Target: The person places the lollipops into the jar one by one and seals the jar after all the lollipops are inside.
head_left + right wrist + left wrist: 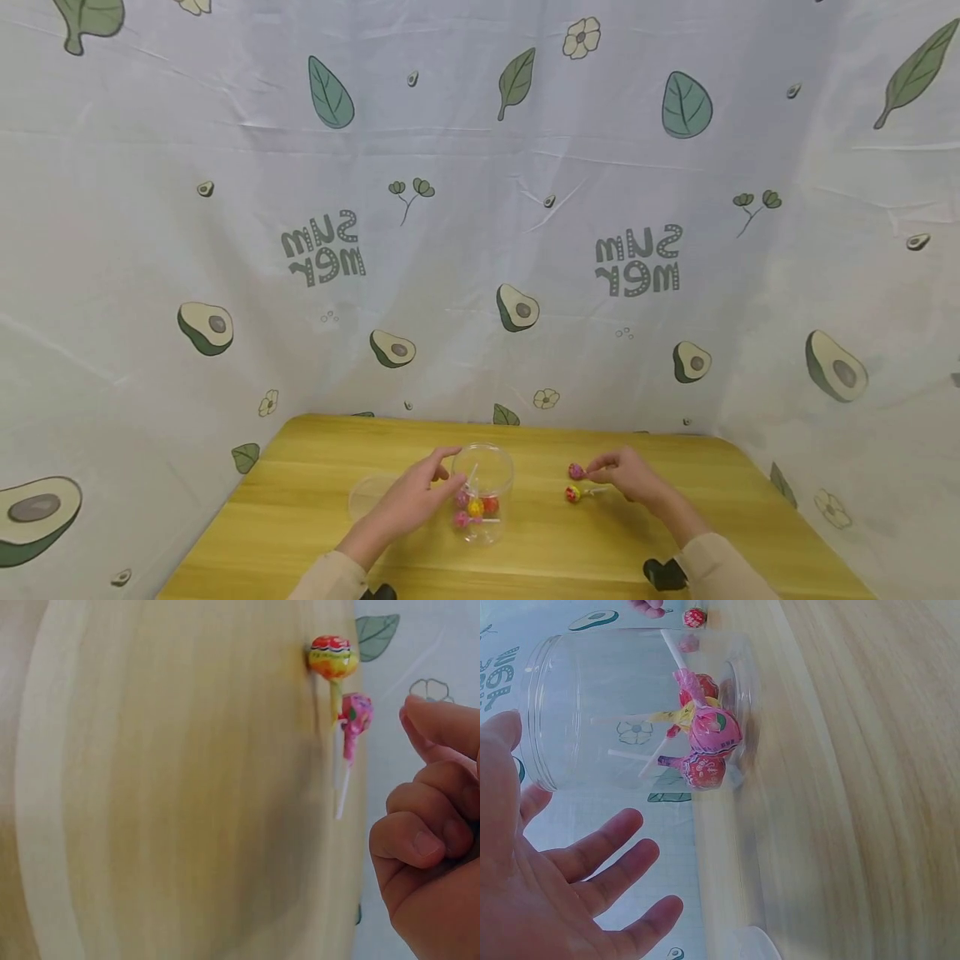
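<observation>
A clear plastic jar (pixel 487 471) with several wrapped lollipops (pixel 714 729) at its bottom stands on the table. At its rim, my left hand (pixel 408 498) has thumb and index finger against the side; the other fingers (pixel 604 834) spread loosely away from it. To the jar's right lie a pink lollipop (pixel 576 471) and a red-and-yellow lollipop (pixel 573 494). My right hand (pixel 626 473) is beside the pink one's stick. In the right wrist view its thumb and index tips are close together, the other fingers curled, apart from both lollipops, with nothing visible between them.
A transparent round lid (pixel 367 497) lies on the wooden table (pixel 315 467), left of the jar and partly behind the left hand. A white cloth (pixel 465 208) printed with avocados and leaves hangs behind and beside the table.
</observation>
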A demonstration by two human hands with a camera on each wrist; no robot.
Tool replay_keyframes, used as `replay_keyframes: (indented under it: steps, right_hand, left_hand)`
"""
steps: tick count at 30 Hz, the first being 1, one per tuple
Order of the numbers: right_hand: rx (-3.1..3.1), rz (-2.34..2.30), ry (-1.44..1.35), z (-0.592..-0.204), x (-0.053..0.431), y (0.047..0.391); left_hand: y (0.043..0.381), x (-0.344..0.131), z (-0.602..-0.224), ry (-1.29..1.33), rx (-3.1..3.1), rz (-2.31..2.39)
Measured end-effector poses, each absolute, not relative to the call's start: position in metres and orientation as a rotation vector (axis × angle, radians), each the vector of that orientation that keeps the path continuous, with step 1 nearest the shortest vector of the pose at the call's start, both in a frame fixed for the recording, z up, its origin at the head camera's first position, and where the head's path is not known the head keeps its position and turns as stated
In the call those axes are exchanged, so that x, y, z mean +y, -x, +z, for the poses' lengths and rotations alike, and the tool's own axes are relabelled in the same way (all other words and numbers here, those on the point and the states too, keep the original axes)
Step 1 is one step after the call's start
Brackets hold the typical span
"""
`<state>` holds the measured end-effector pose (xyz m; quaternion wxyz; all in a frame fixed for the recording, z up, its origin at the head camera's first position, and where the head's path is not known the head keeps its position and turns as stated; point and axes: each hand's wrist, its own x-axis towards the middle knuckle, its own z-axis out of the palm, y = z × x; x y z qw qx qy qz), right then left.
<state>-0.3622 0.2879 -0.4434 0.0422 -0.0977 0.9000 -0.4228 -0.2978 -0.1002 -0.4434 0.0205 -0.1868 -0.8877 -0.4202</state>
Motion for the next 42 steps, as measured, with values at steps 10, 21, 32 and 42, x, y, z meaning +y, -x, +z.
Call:
replay_keyframes:
  steps: [10,21,32,42]
  right_hand:
    - [2.868,-1.219,0.241,-0.46,0.298,0.362]
    - [2.861,-1.319,0.172,-0.475,0.306,0.362]
    - [2.782,-1.412,0.053,-0.477,0.305,0.362]
    - [2.773,-1.419,0.005,-0.479,0.306,0.363]
  left_hand:
    - [0.298,-0.101,-0.443,0.597,-2.754,-1.301]
    - [0.298,-0.101,-0.442,0.597,-2.749,-1.304]
    - [0.298,-0.1,-0.442,0.591,-2.755,-1.301]
    - [0.298,-0.099,-0.442,0.586,-2.77,-1.296]
